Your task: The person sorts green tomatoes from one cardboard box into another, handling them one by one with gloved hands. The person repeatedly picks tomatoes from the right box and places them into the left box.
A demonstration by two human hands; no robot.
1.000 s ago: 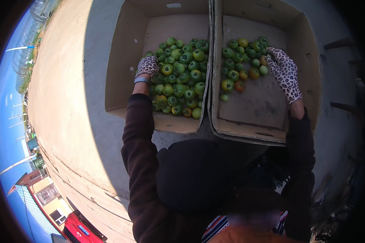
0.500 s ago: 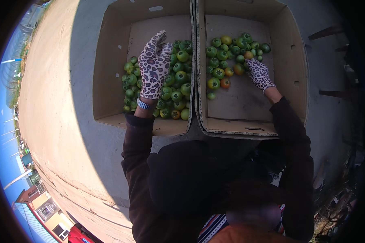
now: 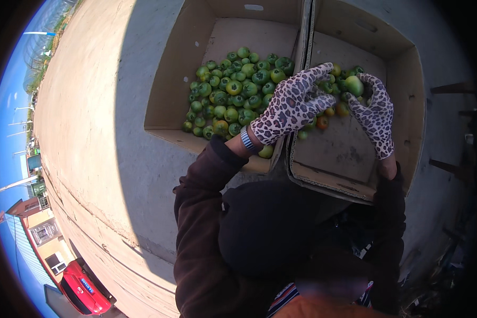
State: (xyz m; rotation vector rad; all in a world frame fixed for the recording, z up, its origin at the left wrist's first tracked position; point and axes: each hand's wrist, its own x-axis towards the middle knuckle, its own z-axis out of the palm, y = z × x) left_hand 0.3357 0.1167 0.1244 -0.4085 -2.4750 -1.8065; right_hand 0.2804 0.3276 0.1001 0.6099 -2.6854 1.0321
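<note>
My right hand point(image 3: 375, 111), in a leopard-print glove, has its thumb and fingers around a large pale-green tomato point(image 3: 354, 86) over the right cardboard box point(image 3: 331, 153). My left hand point(image 3: 294, 103), gloved alike, reaches across the touching box walls, its thumb and fingers apart beside green tomatoes in the right box. Whether its fingertips touch any of them I cannot tell. A few orange tomatoes point(image 3: 322, 123) lie below the left fingers. In the left cardboard box point(image 3: 167, 100) is a pile of green tomatoes point(image 3: 233, 87), partly hidden by my left hand.
Both open boxes stand side by side on concrete ground point(image 3: 143, 159). Dark leg-like bars point(image 3: 450, 89) stick out right of the boxes. Sunlit paving point(image 3: 85, 132) stretches off to the left, with a red car point(image 3: 85, 289) at the lower left.
My left hand has moved right, from above the left box's tomatoes to over the right box. My right hand has turned and now holds the large green tomato up. The view has shifted.
</note>
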